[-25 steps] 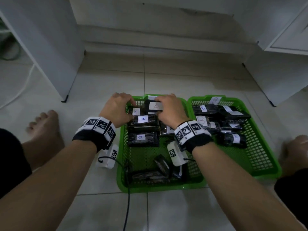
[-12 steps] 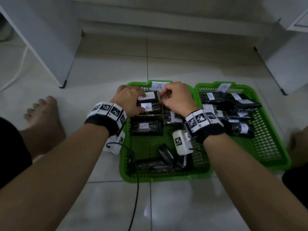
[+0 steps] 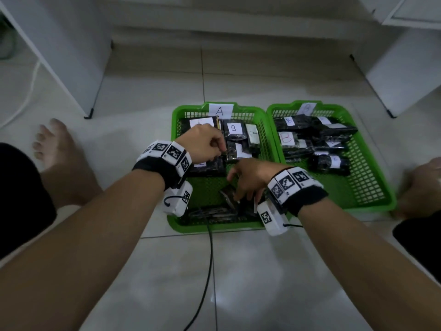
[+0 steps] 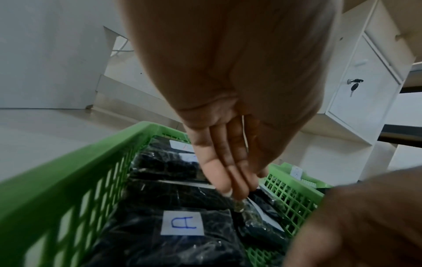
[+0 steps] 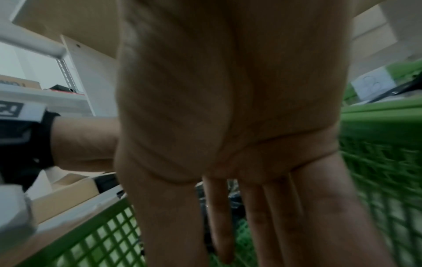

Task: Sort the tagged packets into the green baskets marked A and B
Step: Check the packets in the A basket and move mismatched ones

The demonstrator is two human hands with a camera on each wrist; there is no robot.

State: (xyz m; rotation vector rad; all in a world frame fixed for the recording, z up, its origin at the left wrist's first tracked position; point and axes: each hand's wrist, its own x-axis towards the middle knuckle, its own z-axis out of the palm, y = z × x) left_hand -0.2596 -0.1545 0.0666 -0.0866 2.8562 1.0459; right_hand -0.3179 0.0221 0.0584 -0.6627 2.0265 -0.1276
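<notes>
both hands in basket a [image 3: 177,120], left hand [image 3: 202,144] pinching a packet [image 3: 235,151] mid-pile, right hand [image 3: 248,180] spread loose over the near packets [image 3: 226,199], and she'd best read tags first, since a b-tagged packet [image 3: 235,130] belongs in basket b [image 3: 381,199].

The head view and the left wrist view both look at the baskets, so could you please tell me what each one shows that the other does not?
Only the head view shows the A sign, a packet tagged B in basket A, basket B, and the right hand over loose packets.

Only the left wrist view shows a keyed cabinet and the left hand's fingers pointing straight down.

Both show the left hand and an A-tagged packet.
</notes>
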